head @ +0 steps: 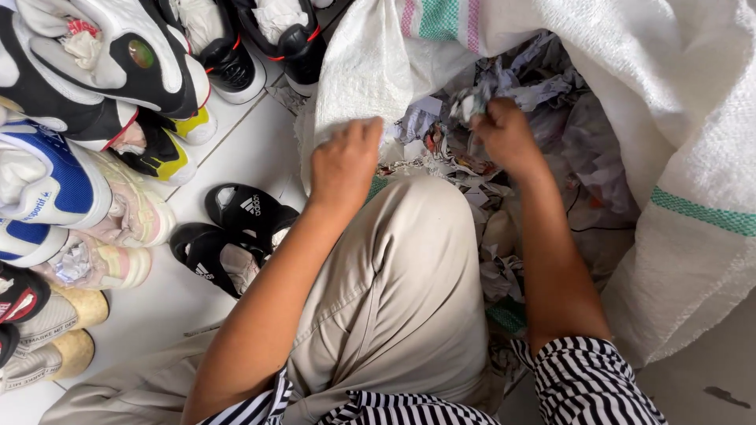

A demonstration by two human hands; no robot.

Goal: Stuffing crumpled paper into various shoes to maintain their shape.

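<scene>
a white tiled floor [236, 149] is seen from above, with the person's bent knee in beige trousers [394, 299] at the middle and a large white woven sack [693, 118] with green and pink stripes lying open at the right. the crumpled paper [543, 86] is held inside the sack mouth, and one wad of it [471, 104] is pinched in the fingers [490, 110] of the right hand [508, 138], which are closed tightly round it; the wad sits just beyond the fingertips, toward the deep end of the sack, with no clear long axis to be made out. more paper is heaped directly under and past that hand, touching it on the far side. the left hand [344, 161] is laid on the near lip of the sack [354, 79], its fingers curled down over the cloth edge; whether the cloth is truly gripped cannot be told. the right hand is therefore the nearer one to the paper, the left being kept at the rim, beside the knee. open room is found above the paper heap, between the sack's raised upper fold and the knee; the sack wall closes in to the right. well away to the left of the left fingers, rows of sneakers [102, 71] stuffed with paper are lined up on the floor, and a pair of black sandals [236, 228] is set just beside the left forearm.
</scene>
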